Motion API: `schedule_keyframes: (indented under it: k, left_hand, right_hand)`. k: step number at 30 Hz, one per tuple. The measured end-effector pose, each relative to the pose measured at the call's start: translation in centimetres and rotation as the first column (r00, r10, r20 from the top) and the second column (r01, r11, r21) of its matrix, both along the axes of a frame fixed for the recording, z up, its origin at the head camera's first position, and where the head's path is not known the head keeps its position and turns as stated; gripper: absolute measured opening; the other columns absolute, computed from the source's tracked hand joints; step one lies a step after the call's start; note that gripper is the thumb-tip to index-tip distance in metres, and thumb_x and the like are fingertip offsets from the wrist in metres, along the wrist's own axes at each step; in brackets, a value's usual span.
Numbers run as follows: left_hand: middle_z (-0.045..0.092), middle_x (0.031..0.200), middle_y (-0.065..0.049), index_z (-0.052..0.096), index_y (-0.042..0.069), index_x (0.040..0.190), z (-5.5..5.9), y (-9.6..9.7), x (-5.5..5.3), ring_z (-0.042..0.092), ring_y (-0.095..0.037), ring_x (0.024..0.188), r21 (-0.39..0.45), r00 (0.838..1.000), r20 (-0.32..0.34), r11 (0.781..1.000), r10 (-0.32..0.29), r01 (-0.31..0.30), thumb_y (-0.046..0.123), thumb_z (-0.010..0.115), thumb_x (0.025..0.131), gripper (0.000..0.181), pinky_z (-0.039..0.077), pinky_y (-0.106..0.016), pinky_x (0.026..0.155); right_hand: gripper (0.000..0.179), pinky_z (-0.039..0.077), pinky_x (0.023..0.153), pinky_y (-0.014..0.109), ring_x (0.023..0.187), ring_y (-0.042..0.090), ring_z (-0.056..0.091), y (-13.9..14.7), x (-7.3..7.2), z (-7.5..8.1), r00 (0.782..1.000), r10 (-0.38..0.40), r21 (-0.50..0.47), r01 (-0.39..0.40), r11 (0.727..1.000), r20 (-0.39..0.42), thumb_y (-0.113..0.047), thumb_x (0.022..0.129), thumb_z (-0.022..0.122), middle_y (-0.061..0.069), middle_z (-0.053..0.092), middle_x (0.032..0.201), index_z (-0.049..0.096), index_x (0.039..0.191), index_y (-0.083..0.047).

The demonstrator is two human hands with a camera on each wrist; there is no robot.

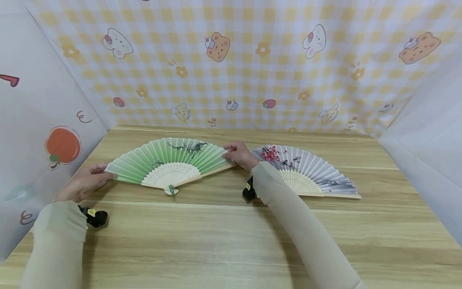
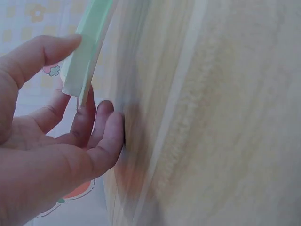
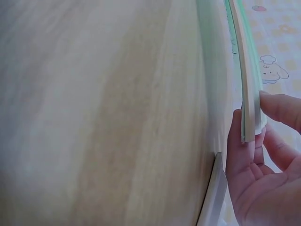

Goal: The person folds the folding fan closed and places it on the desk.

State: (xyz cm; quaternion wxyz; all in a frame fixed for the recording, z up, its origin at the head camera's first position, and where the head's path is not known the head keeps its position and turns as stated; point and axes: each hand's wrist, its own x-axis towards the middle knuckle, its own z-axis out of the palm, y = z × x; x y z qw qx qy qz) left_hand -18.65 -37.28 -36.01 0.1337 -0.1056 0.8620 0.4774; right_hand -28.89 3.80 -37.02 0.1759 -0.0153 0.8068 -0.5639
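Note:
A green folding fan [image 1: 144,158] is spread wide in the head view, with dark branch-and-bird painting and pale pierced ribs. My left hand [image 1: 84,182] pinches its left end; in the left wrist view the thumb lies on the green fabric [image 2: 87,61] and fingers are behind. At the other end, my right hand [image 1: 241,154] pinches the outer rib [image 3: 243,75] between thumb and fingers. A small green knotted cord hangs at the pivot. Beside it, partly behind my right hand and sleeve, a grey folding fan [image 1: 317,170] with red blossoms lies open on the table.
The wooden table [image 1: 180,241] reaches back to a yellow checked curtain [image 1: 245,80] with cartoon animals. White cloth walls [image 1: 32,100] stand at both sides. Black wrist cameras [image 1: 96,218] sit on both wrists.

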Motion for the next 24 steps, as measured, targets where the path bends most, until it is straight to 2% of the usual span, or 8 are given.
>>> schedule_keyframes:
  k: [2, 5, 11, 19, 24]
  left_hand:
    - [0.052, 0.102, 0.0, 0.024, -0.013, 0.131, 0.09, 0.0, 0.08, 0.049, 0.011, 0.075, 0.027, 1.0, -0.001, 0.999, -0.031, 0.031, 0.031, 0.061, 0.083, 0.074, 0.049, -0.013, 0.071]
    - [0.05, 0.089, 0.015, 0.027, -0.013, 0.127, 0.09, -0.19, 0.19, 0.051, 0.008, 0.079, 0.082, 0.997, 0.003, 0.993, -0.083, 0.083, 0.028, 0.06, 0.085, 0.067, 0.05, -0.016, 0.074]
    - [0.054, 0.087, 0.015, 0.03, -0.011, 0.123, 0.01, -0.49, 0.26, 0.054, 0.003, 0.08, 0.165, 0.994, 0.005, 0.981, -0.106, 0.103, 0.024, 0.057, 0.087, 0.056, 0.051, -0.02, 0.075]
    - [0.054, 0.088, 0.011, 0.028, -0.007, 0.117, 0.11, -0.3, 0.57, 0.055, 0.001, 0.08, 0.194, 0.995, -0.015, 0.976, -0.099, 0.1, 0.016, 0.054, 0.089, 0.046, 0.051, -0.023, 0.076]
    - [0.055, 0.086, 0.013, 0.03, -0.003, 0.113, 0.26, -0.18, 0.65, 0.055, 0.0, 0.078, 0.218, 0.995, -0.037, 0.971, -0.095, 0.101, 0.012, 0.054, 0.089, 0.037, 0.052, -0.022, 0.073]
  right_hand:
    - [0.032, 0.035, 0.049, 0.019, 0.07, 0.014, 0.041, 0.03, 0.03, 0.02, 1.0, -0.002, 0.012, 0.002, 1.0, -0.004, -0.003, 0.08, 0.063, 0.007, 0.048, 0.089, 0.058, 0.112, -0.004]
    - [0.031, 0.036, 0.048, 0.019, 0.069, 0.014, 0.042, 0.06, 0.06, 0.01, 1.0, -0.001, 0.027, 0.001, 1.0, -0.012, -0.004, 0.08, 0.063, 0.006, 0.049, 0.089, 0.059, 0.111, -0.004]
    - [0.032, 0.038, 0.049, 0.019, 0.069, 0.014, 0.043, 0.16, 0.17, -0.08, 1.0, 0.008, 0.038, -0.008, 0.999, -0.02, -0.004, 0.08, 0.063, 0.008, 0.051, 0.094, 0.058, 0.112, -0.004]
    - [0.033, 0.038, 0.049, 0.018, 0.071, 0.013, 0.043, 0.15, 0.5, 0.18, 1.0, 0.007, 0.044, -0.006, 0.999, -0.018, -0.004, 0.081, 0.063, 0.008, 0.052, 0.096, 0.058, 0.113, -0.004]
    - [0.033, 0.039, 0.05, 0.017, 0.073, 0.013, 0.045, 0.2, 0.72, 0.43, 1.0, 0.006, 0.055, -0.004, 0.998, -0.028, -0.003, 0.08, 0.064, 0.007, 0.052, 0.093, 0.058, 0.112, -0.005]
